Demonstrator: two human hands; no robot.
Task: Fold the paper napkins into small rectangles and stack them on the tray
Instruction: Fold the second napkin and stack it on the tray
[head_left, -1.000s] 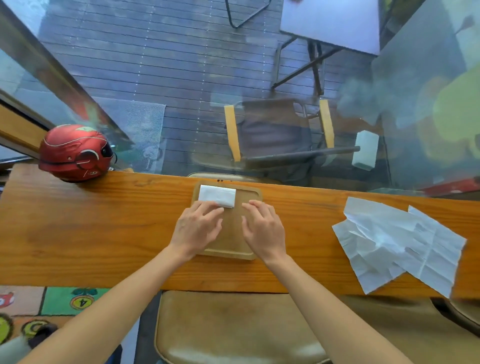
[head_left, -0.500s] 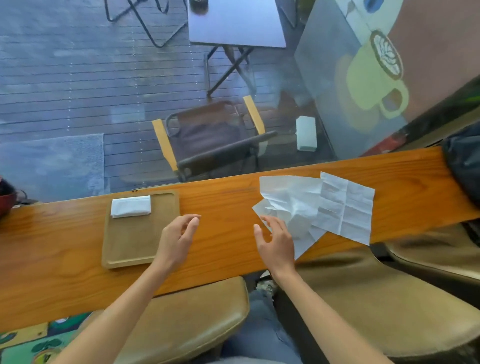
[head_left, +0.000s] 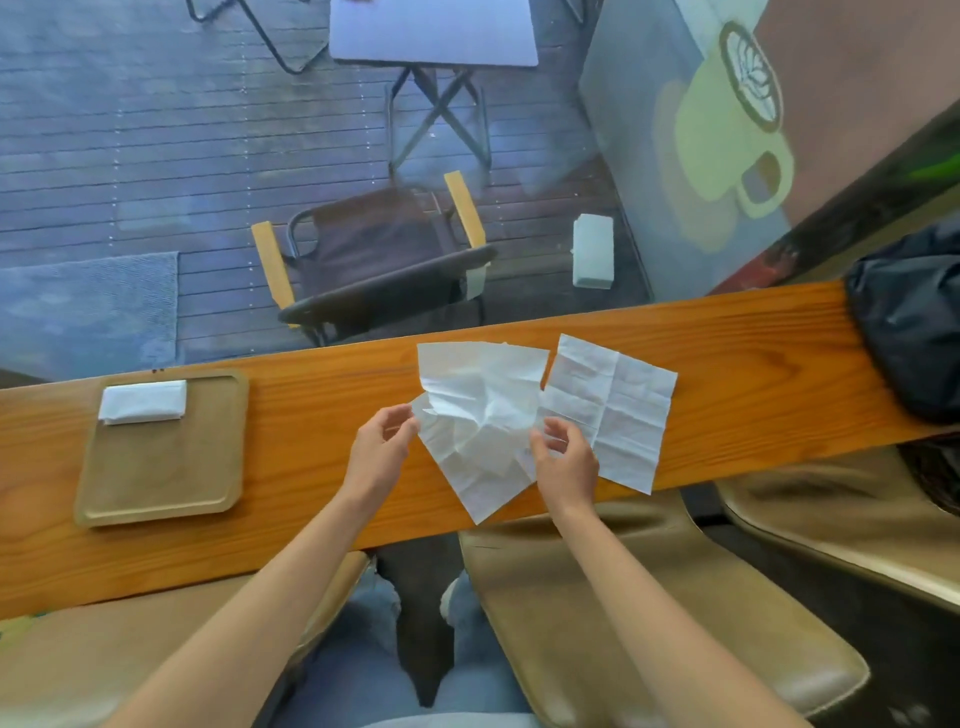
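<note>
A wooden tray (head_left: 161, 483) lies at the left of the counter with one folded white napkin (head_left: 143, 401) at its far end. To the right, several unfolded white napkins lie overlapping: a crumpled one (head_left: 475, 431) in front of me and a flat creased one (head_left: 613, 410) further right. My left hand (head_left: 379, 449) pinches the crumpled napkin's left corner. My right hand (head_left: 563, 457) has its fingertips on that napkin's right edge.
The long wooden counter (head_left: 322, 395) runs against a glass window. A dark bag (head_left: 909, 322) sits at its far right end. Tan padded stools (head_left: 649, 623) stand below the counter edge, with my knees between them.
The view has swung right from the tray. Both hands left the tray, crossed to the loose napkins, and now grip the crumpled one at its two sides.
</note>
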